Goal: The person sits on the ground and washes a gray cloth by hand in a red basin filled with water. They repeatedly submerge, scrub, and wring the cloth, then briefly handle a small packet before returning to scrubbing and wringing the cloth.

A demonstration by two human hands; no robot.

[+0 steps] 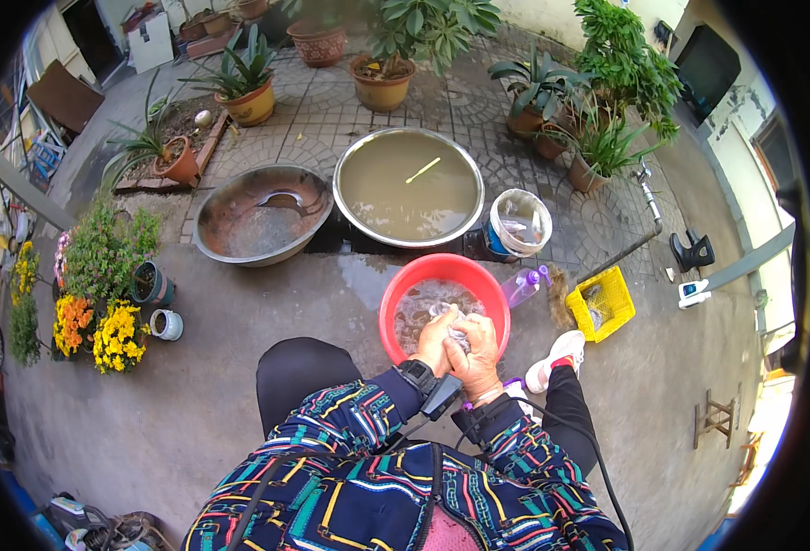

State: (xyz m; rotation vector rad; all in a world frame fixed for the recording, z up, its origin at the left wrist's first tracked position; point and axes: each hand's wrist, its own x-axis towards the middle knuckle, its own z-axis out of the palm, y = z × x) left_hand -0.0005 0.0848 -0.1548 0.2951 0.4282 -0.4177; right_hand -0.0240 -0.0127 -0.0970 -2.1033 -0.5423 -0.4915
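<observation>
Over the near side of a red plastic basin (389,313), my left hand (434,341) and my right hand (476,350) are pressed together. Between them they grip a wet, bunched greyish cloth (457,330), mostly covered by my fingers. Sudsy water (415,303) fills the basin beneath. A purple pump bottle (519,287) stands against the basin's right side. What the cloth is cannot be told, since little of it shows.
Beyond the basin stand a wide metal tub (477,206) of murky water, a tilted metal basin (240,234) and a white bucket (545,241). A yellow plastic basket (611,329) lies to the right, below a metal pipe (622,255). Potted yellow flowers (119,337) are at left.
</observation>
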